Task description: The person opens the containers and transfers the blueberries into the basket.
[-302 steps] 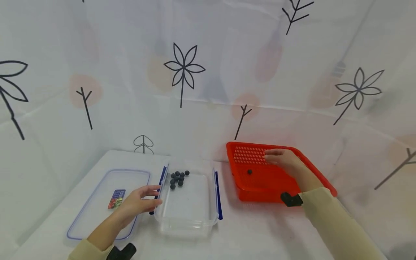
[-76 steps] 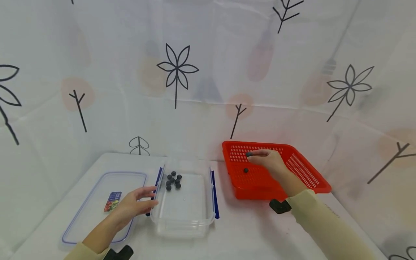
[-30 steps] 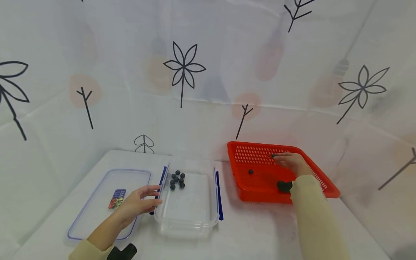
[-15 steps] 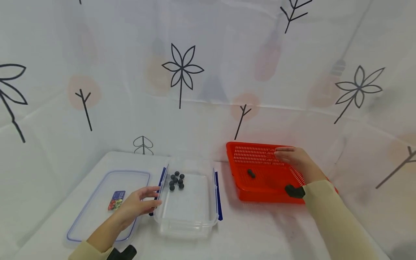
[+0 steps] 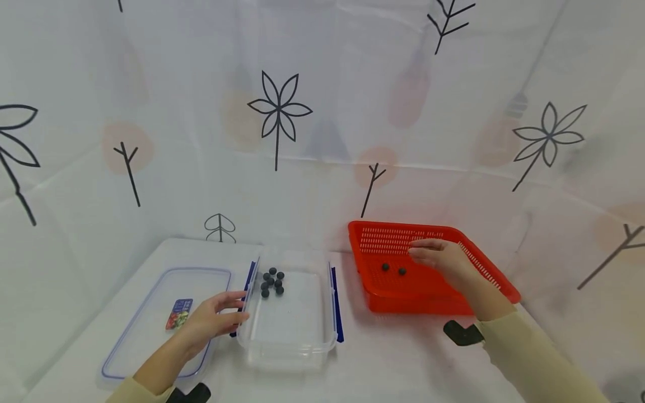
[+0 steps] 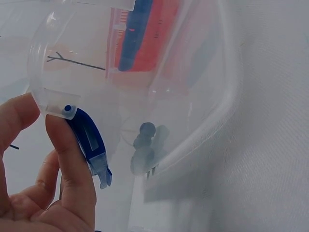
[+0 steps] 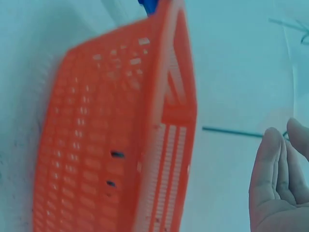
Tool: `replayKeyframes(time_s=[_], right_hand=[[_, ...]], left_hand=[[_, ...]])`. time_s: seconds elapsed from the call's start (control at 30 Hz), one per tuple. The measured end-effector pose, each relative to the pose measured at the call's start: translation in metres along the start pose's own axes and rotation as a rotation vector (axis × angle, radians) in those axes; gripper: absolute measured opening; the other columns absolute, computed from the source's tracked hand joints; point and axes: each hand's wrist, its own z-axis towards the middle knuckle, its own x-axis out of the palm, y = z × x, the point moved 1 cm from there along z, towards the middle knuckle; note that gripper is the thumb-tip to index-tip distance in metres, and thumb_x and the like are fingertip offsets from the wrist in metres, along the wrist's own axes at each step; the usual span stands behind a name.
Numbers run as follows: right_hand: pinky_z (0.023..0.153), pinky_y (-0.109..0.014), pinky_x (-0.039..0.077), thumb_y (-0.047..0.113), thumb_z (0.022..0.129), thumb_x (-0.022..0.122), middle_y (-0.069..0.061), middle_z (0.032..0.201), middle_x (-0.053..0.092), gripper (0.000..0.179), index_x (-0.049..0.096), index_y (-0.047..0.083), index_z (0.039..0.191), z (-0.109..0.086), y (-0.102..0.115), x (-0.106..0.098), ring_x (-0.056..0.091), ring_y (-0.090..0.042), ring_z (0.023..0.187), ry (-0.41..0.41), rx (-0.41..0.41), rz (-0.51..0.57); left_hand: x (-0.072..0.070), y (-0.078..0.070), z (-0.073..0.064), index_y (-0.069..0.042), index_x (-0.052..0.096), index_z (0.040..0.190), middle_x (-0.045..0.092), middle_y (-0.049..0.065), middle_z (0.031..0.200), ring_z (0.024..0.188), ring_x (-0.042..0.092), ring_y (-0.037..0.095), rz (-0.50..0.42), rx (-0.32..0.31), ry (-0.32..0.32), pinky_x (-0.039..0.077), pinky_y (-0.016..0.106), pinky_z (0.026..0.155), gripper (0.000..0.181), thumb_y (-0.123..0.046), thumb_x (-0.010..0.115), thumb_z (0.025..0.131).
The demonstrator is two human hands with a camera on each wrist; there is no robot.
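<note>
Several dark blueberries (image 5: pixel 270 281) lie grouped in the back left of a clear plastic box (image 5: pixel 297 341) in the head view. At the box's left rim, my left hand (image 5: pixel 214 319) pinches the wall between thumb and fingers; the left wrist view has the index finger against a hanging blue latch (image 6: pixel 89 135). Two more blueberries (image 5: pixel 402 271) sit apart on the floor of a red slotted basket (image 5: pixel 403 305). Above the basket's right half hovers my right hand (image 5: pixel 445 260), its fingers extended and nothing visible between them. The right wrist view catches those fingers beside the basket wall (image 7: pixel 96 135).
A clear lid (image 5: pixel 146 336) with a blue edge and a fruit label (image 5: pixel 179 313) lies on the white table (image 5: pixel 383 358), left of the box. Behind the table hangs a white cloth (image 5: pixel 322 123) printed with plants. A blue latch (image 5: pixel 337 305) stands out on the box's right side.
My right hand let go of a blueberry in the basket; it rolled beside the other and stopped to its right. The hand then shifted slightly left. My left hand stays at the box.
</note>
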Motion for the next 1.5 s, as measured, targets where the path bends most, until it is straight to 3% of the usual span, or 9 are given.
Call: replayKeyframes(time_s=[0.17,0.47,0.6,0.73,0.97,1.27,1.5], right_hand=[[0.091,-0.028,0.045,0.035,0.085,0.067,0.004,0.108,0.064,0.044,0.062,0.011,0.12,-0.01,0.002,0.014,0.054,-0.025,0.109,0.009,-0.005,0.074],[0.096,-0.043,0.041,0.032,0.084,0.069,-0.008,0.111,0.063,0.039,0.065,0.009,0.114,-0.02,0.005,0.045,0.057,-0.028,0.105,0.045,-0.043,0.112],[0.094,-0.04,0.045,0.032,0.084,0.069,-0.013,0.113,0.062,0.042,0.063,0.006,0.117,-0.021,0.008,0.062,0.057,-0.027,0.103,0.05,-0.058,0.121],[0.087,-0.035,0.05,0.032,0.083,0.07,-0.013,0.112,0.063,0.046,0.062,0.004,0.119,-0.019,0.013,0.077,0.06,-0.025,0.1,0.031,-0.061,0.127],[0.089,-0.036,0.049,0.024,0.083,0.071,-0.011,0.107,0.064,0.032,0.067,0.006,0.109,-0.012,0.022,0.102,0.06,-0.029,0.101,0.04,-0.078,0.208],[0.087,-0.033,0.05,0.016,0.084,0.07,-0.014,0.106,0.065,0.025,0.068,0.004,0.106,-0.005,0.035,0.135,0.063,-0.028,0.095,0.11,-0.121,0.252],[0.088,-0.037,0.05,0.021,0.083,0.072,-0.009,0.1,0.068,0.028,0.068,0.008,0.107,0.001,0.041,0.155,0.064,-0.024,0.094,0.151,-0.104,0.224]], left_hand=[[0.0,0.0,0.0,-0.001,0.047,0.132,0.051,0.019,0.124,0.095,0.06,0.022,-0.006,0.006,0.008,0.053,0.036,0.081,0.063,-0.018,0.076,0.078],[-0.001,0.001,0.0,-0.001,0.046,0.133,0.05,0.019,0.125,0.098,0.059,0.023,-0.009,0.007,0.023,0.053,0.037,0.082,0.065,-0.02,0.076,0.078],[-0.001,0.002,0.001,-0.001,0.046,0.133,0.05,0.019,0.125,0.098,0.059,0.023,-0.01,0.004,0.022,0.053,0.038,0.082,0.065,-0.02,0.076,0.078],[-0.001,0.002,0.002,-0.001,0.047,0.133,0.05,0.019,0.125,0.097,0.059,0.022,-0.013,0.008,0.021,0.053,0.037,0.082,0.065,-0.02,0.076,0.078],[-0.001,0.002,0.0,-0.001,0.046,0.133,0.05,0.02,0.125,0.096,0.059,0.022,-0.018,0.004,0.02,0.053,0.037,0.082,0.066,-0.019,0.076,0.078],[-0.002,0.003,0.0,-0.001,0.045,0.134,0.049,0.02,0.126,0.096,0.059,0.022,-0.022,-0.002,0.025,0.053,0.037,0.083,0.065,-0.019,0.075,0.079],[-0.002,0.001,0.0,-0.001,0.045,0.133,0.049,0.02,0.126,0.098,0.059,0.023,-0.022,0.008,0.03,0.053,0.037,0.083,0.066,-0.019,0.076,0.078]])
